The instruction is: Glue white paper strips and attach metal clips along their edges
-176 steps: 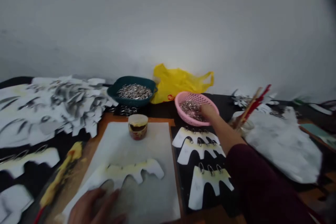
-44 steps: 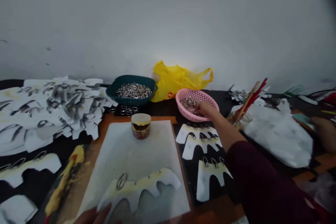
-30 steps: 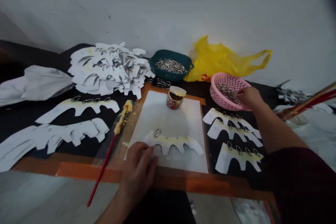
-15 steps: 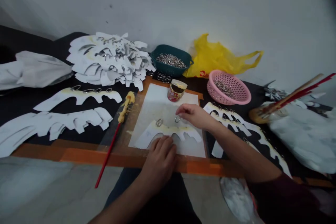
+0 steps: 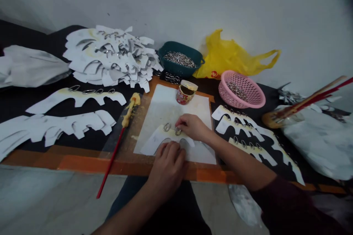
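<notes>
A white cut-out piece [image 5: 154, 141] with scalloped notches and a yellowish upper edge lies on a white sheet [image 5: 160, 97]. My left hand [image 5: 169, 163] holds its lower edge down with curled fingers; the fingertips are partly hidden. One oval metal ring [image 5: 167, 127] sits on the left part of the yellowish edge. Between thumb and finger, my right hand [image 5: 193, 126] pinches another metal ring [image 5: 178, 131] at that edge, just right of the first. Whether this ring touches the piece, I cannot tell.
Behind the sheet stand an open glue tub [image 5: 184, 94], a green basket [image 5: 180, 69] and a pink basket [image 5: 241, 90] of rings. A red glue-coated stick [image 5: 118, 143] lies left. Ringed pieces [image 5: 252, 148] lie right; a stack [image 5: 110, 58] is back left.
My right hand has moved left and slightly down with the ring, from above the piece to its yellowish edge. My left hand stays on the piece.
</notes>
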The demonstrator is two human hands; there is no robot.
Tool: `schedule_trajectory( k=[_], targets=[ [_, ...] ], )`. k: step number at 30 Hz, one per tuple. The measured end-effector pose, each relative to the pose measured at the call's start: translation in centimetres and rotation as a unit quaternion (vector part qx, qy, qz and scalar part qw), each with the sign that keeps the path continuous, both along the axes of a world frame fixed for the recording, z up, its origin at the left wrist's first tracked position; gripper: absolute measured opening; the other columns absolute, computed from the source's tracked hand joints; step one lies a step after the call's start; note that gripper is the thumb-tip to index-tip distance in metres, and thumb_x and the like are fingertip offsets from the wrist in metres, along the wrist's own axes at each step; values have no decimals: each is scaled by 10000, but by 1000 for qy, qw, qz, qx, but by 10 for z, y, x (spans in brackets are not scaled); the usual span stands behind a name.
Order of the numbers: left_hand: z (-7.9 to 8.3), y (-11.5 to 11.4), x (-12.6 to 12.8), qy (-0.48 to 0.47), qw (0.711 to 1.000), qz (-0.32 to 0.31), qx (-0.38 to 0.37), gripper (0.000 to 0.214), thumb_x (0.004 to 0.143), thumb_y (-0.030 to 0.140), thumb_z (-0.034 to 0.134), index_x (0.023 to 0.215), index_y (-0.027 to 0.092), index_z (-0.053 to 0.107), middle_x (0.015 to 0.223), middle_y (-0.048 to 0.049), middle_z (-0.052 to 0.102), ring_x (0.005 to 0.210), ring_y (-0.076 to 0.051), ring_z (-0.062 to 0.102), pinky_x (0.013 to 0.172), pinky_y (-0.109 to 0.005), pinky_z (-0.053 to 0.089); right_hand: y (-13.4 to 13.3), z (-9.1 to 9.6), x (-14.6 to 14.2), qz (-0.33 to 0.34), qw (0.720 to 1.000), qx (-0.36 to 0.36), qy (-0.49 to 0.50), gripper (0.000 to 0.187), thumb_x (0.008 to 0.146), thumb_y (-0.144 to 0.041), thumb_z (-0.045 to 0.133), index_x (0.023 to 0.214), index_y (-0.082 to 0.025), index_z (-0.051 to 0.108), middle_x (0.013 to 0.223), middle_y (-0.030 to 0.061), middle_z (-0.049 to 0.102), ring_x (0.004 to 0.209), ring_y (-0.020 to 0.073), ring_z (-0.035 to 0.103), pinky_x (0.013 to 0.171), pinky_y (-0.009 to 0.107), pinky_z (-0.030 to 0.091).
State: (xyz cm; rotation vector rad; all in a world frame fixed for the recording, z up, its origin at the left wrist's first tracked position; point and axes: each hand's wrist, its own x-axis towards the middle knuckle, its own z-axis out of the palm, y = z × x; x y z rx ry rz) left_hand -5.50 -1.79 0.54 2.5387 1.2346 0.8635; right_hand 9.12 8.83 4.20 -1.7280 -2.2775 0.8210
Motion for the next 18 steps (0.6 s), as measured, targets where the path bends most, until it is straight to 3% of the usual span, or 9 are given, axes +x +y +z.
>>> schedule_trajectory(
  k=[7, 13, 18],
  targets=[
    [8, 5, 7, 13, 999, -4, -41, 229, 835, 308, 547, 1001, 151, 551, 1083, -119, 567, 1184, -274, 451, 994, -481, 312, -1, 0, -1, 8, 1000, 3, 0, 168, 752, -65, 543, 802, -147, 680, 822, 43, 654, 783, 138, 581, 730, 234, 413],
    [10, 8, 11, 63, 996, 13, -67, 399, 808, 434, 572, 1091, 155, 536, 1193, -148, 533, 1122, -282, 496, 1027, -532, 244, -1, -4, 1, 6, 1000, 5, 22, 162, 747, -67, 554, 790, -157, 681, 795, 31, 629, 765, 137, 565, 725, 244, 413],
    [12, 7, 13, 76, 996, 36, -34, 502, 779, 518, 582, 1108, 141, 542, 1164, -154, 549, 1118, -284, 499, 1033, -522, 238, 0, -7, 2, 3, 999, 23, 33, 174, 733, -56, 564, 780, -156, 698, 810, 39, 603, 765, 136, 557, 738, 253, 420]
  ],
)
